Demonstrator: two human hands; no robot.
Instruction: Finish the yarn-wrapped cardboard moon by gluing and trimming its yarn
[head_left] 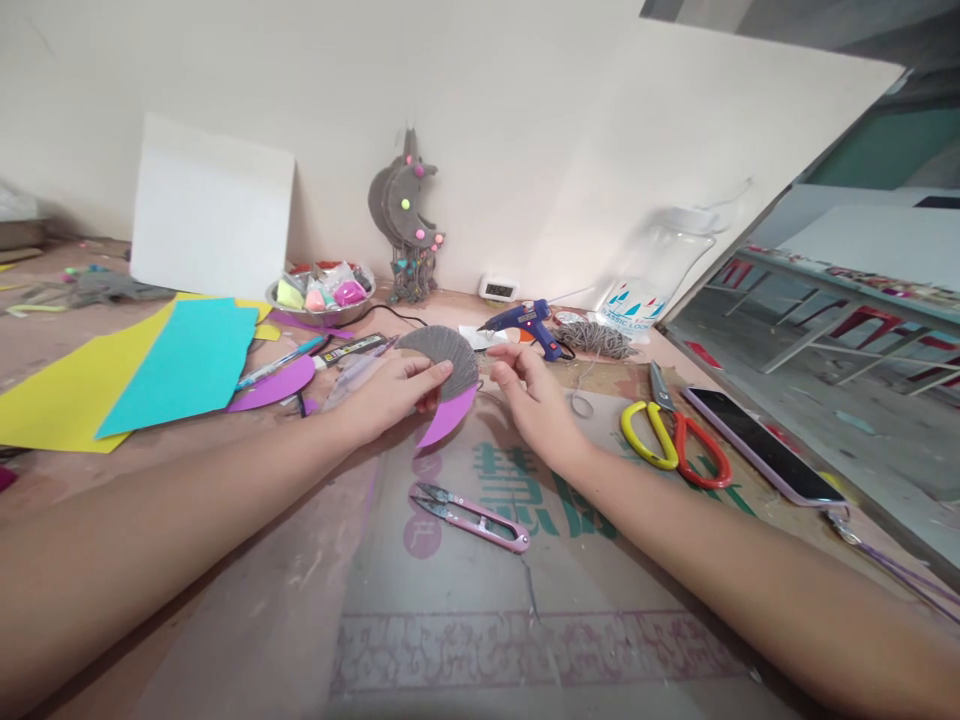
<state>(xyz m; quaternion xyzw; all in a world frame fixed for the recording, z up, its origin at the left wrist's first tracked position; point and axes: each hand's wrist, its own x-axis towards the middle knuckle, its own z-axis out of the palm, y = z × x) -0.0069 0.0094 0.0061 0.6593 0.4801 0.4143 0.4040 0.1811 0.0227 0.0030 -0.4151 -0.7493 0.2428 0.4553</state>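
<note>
A crescent of purple card, its upper part wound with grey yarn, is gripped by my left hand, the thumb pressed on the wound part. Just right of it is my right hand, fingers curled and thumb close to the index finger; whatever they pinch is too small to make out. Below both hands, pink thread snips lie on a printed plastic sheet. Beyond my right hand, a bundle of grey yarn trails a loose strand.
Right of my hands lie scissors with yellow and red handles and a phone. A blue glue gun, a small clock and a bowl stand behind. Coloured card covers the left. A decorated grey moon hangs behind.
</note>
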